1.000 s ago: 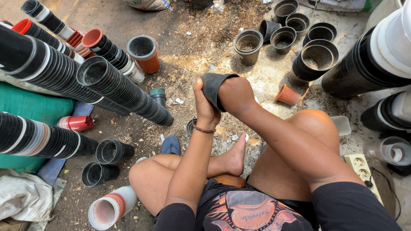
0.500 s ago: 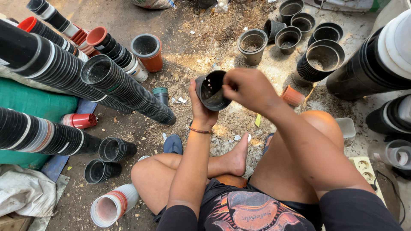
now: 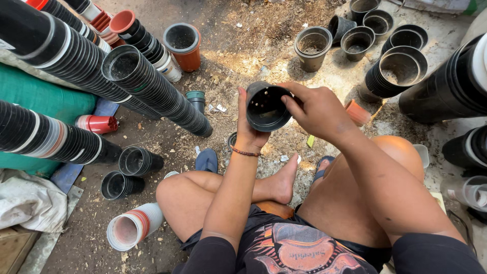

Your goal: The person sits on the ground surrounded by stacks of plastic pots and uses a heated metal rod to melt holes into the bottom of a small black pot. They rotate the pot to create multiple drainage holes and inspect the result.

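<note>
Two hands, left hand and right hand, fingers clamped on black pot, stacked pots lying nearby

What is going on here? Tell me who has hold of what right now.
A person sits on the dirt ground with legs folded, holding a black plastic plant pot up in front of them. The left hand supports it from the side and below; the right hand grips its rim. The pot's open mouth faces the camera and looks empty. Long nested stacks of black pots lie to the left, and loose pots stand upright ahead.
</note>
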